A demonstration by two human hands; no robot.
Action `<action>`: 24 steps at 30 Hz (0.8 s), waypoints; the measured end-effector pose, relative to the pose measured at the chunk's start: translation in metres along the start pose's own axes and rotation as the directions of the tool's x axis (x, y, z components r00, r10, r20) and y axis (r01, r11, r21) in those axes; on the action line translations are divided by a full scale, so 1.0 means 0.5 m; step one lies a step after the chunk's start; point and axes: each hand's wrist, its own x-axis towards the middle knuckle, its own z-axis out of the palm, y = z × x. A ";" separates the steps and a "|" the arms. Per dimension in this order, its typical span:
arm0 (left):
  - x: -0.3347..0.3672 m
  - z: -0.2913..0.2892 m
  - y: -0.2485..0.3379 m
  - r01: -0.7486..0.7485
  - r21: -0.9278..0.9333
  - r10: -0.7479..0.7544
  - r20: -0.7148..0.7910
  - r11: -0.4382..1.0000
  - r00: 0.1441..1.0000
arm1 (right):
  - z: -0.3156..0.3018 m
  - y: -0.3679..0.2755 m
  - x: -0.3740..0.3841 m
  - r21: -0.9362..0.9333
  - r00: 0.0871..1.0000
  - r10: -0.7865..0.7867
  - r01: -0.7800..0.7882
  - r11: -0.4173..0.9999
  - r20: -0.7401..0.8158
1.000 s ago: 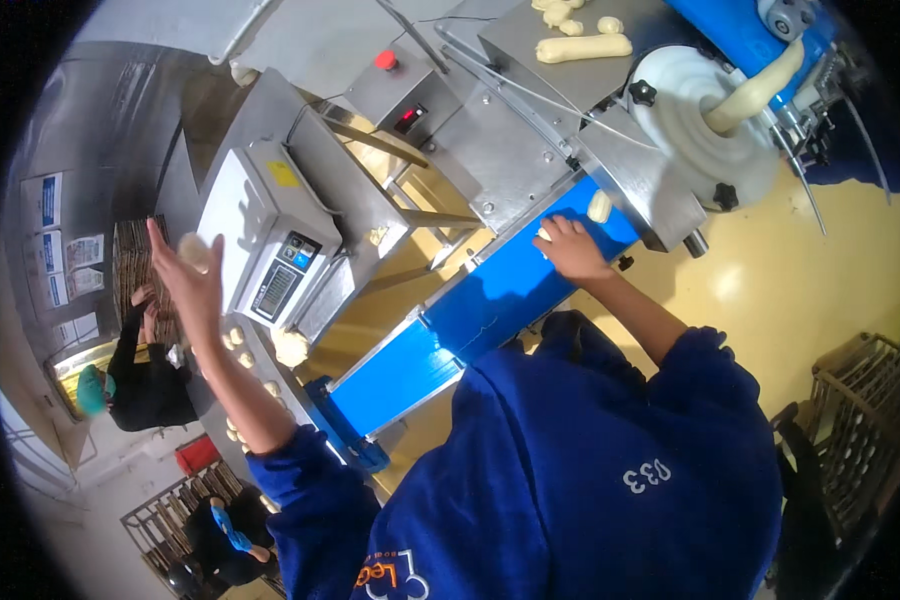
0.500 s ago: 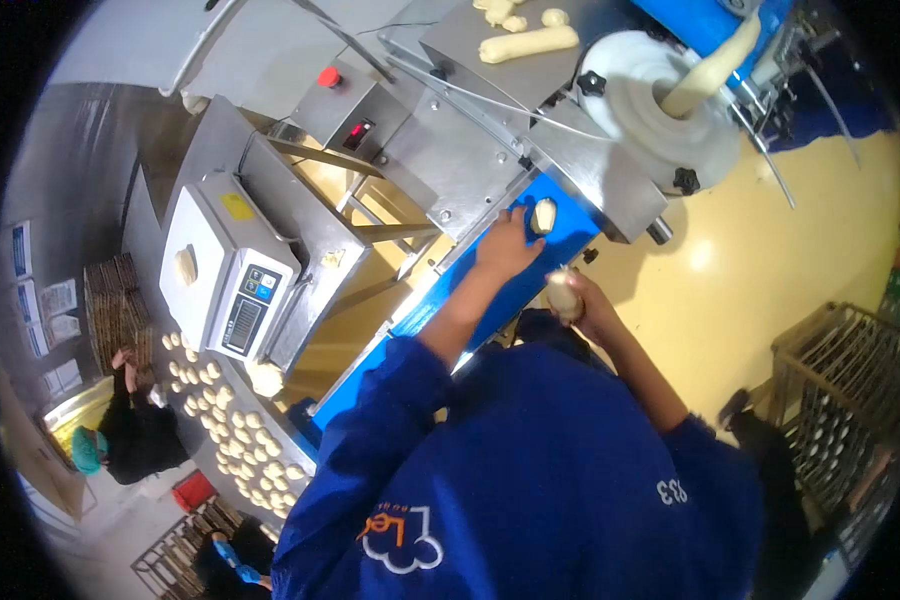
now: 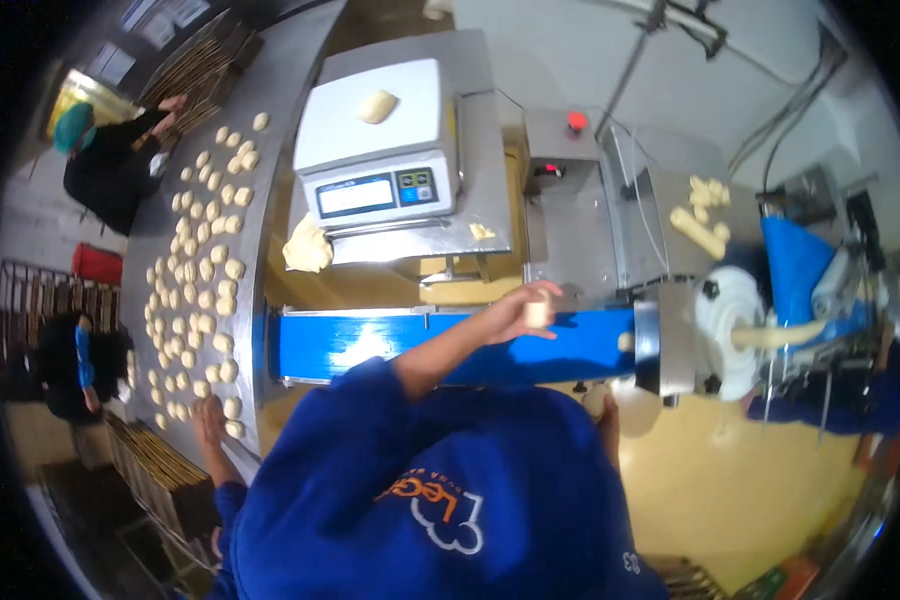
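Observation:
Over the blue conveyor belt (image 3: 370, 340), my left hand (image 3: 510, 315) grips a short pale piece of dough (image 3: 539, 312). My right hand (image 3: 610, 418) is lower, close to my body beyond the belt's near edge, closed around another dough piece (image 3: 595, 400); part of that hand is hidden by my clothing. At the belt's right end another bit of dough (image 3: 625, 342) shows at the outlet of the steel dough machine (image 3: 662, 335). Up and left of my left hand, a digital scale (image 3: 370, 130) carries one dough piece (image 3: 377, 106).
A steel table (image 3: 300, 60) on the left holds many dough pieces (image 3: 196, 270). A dough lump (image 3: 308, 247) lies beside the scale. Another person's hand (image 3: 210, 422) touches the table's near end; two more people work farther left. A control box (image 3: 560, 150) stands behind the belt.
The view has swung, so the belt now runs level across it. My left hand has taken a dough piece off the belt and raised it; my right hand still holds its own.

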 end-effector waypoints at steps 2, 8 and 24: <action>-0.085 0.071 0.102 -0.264 0.248 0.283 -0.043 0.932 0.958 | 0.051 -0.030 0.016 -0.142 0.993 0.000 0.017 0.990 0.118; -0.215 0.160 0.470 0.182 0.856 0.875 0.480 -0.484 0.067 | 0.221 -0.056 0.074 -0.177 0.931 0.069 -0.005 0.984 0.358; -0.546 -0.109 0.628 -0.757 0.380 0.847 -0.262 0.531 0.462 | 0.470 0.192 0.098 -0.328 0.826 0.325 -0.183 0.927 0.460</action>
